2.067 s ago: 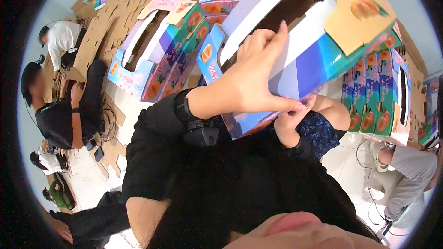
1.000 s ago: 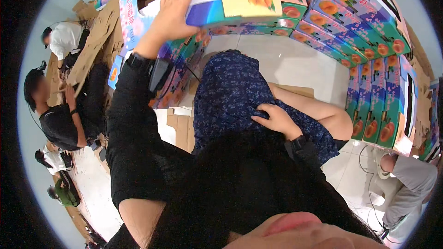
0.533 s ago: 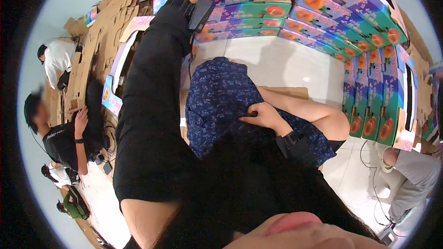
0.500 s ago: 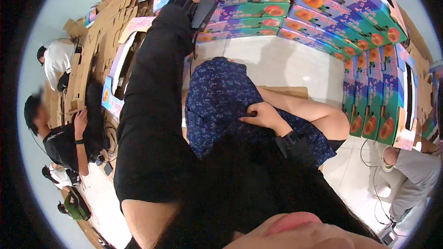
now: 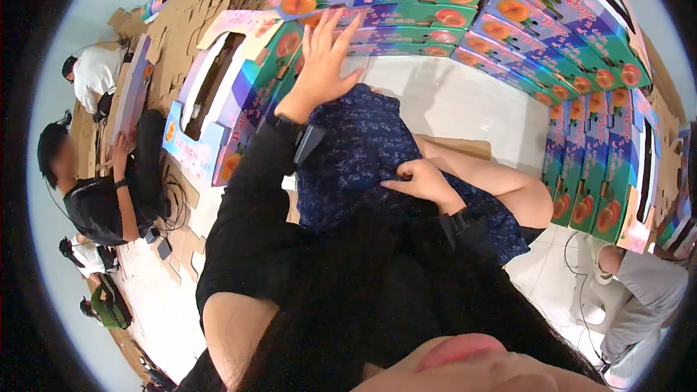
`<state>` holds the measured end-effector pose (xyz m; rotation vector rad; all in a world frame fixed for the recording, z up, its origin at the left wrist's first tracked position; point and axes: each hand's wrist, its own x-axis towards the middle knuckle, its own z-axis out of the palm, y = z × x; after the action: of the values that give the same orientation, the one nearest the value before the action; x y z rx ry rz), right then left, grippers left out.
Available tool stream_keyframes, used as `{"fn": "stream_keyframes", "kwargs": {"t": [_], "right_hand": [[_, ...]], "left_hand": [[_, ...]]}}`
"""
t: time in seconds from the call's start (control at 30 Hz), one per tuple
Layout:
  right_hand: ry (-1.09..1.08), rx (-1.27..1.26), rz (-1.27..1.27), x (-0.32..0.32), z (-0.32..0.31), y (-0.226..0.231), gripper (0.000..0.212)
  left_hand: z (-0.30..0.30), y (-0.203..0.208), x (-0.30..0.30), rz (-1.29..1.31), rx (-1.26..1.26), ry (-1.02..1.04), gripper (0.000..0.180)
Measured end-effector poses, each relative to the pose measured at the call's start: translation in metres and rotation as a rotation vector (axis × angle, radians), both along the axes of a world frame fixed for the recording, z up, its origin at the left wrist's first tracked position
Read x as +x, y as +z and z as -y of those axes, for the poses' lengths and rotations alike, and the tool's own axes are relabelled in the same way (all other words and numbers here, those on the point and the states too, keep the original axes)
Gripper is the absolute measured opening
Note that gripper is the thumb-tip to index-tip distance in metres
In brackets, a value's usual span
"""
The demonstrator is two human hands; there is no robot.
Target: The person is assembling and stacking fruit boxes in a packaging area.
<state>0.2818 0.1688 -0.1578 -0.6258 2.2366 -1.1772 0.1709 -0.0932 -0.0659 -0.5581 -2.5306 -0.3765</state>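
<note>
The left hand [image 5: 323, 65] is spread wide and flat, holding nothing. It is raised just beside the stack of bright green and blue cardboard fruit boxes with peach pictures [image 5: 406, 0], near the lowest box, as if to keep the stack straight. The boxes look smooth, shiny and square-edged. The right hand [image 5: 421, 181] is curled almost closed, pinching the soft dark blue flowery cloth [image 5: 356, 152] on the lap, below the stack. Left of the stack lie brown flat cardboard sheets [image 5: 181, 36], plain and rough.
</note>
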Motion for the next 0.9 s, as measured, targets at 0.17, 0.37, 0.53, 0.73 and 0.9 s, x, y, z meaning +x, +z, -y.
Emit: {"fn": "stream_keyframes", "kwargs": {"t": [0.17, 0.37, 0.53, 0.73, 0.9], "right_hand": [[-0.015, 0.002, 0.011, 0.003, -0.001, 0.001, 0.042], [-0.037, 0.030, 0.090, 0.005, 0.002, 0.002, 0.042], [-0.035, 0.027, 0.027, 0.006, -0.001, -0.012, 0.042], [-0.073, -0.011, -0.006, 0.014, 0.000, -0.004, 0.040], [-0.064, 0.025, -0.015, 0.014, 0.001, 0.007, 0.039]], "left_hand": [[0.030, -0.038, 0.057, 0.179, 0.133, 0.008, 0.073], [-0.011, -0.047, 0.097, 0.213, 0.240, -0.017, 0.062], [-0.025, -0.052, 0.092, 0.156, 0.194, 0.005, 0.059], [-0.024, -0.060, 0.091, 0.153, 0.205, 0.009, 0.058], [-0.022, -0.066, 0.090, 0.137, 0.173, 0.013, 0.047]]}}
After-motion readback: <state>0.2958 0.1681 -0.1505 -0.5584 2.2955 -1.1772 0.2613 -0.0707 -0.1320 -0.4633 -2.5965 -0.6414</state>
